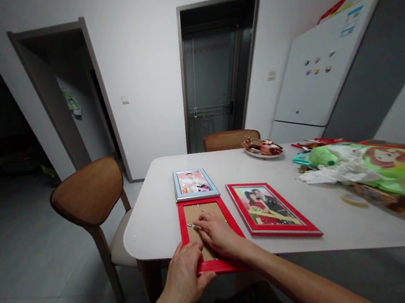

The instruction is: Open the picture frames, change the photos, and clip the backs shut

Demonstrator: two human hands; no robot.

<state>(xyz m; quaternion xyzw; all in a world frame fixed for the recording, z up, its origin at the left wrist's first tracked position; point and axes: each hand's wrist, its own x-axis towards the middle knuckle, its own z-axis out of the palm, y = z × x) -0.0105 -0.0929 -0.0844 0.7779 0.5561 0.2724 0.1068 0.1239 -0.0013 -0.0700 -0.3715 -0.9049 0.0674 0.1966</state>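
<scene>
A red picture frame [184, 223] lies face down at the table's front edge, its brown backing board [191, 211] facing up. My left hand [186, 271] is closed on the frame's near left corner, thumb along the near edge and fingers over the left side. Over the backing, my right hand [216, 233] has its fingertips pinched at a small metal clip [192, 226] near the left side. Another metal fitting [200, 208] shows at the far end of the backing. Touching the far edge is a light blue picture frame [193, 182], face up. To the right rests a second red frame [272, 209], photo side up.
Crumpled plastic bags [381, 166], a roll of tape [354, 200] and a plate of items [263, 147] occupy the right and back of the white table [151, 214]. One wooden chair [91, 194] stands left, another chair [228, 139] behind. A fridge [310, 72] is at back right.
</scene>
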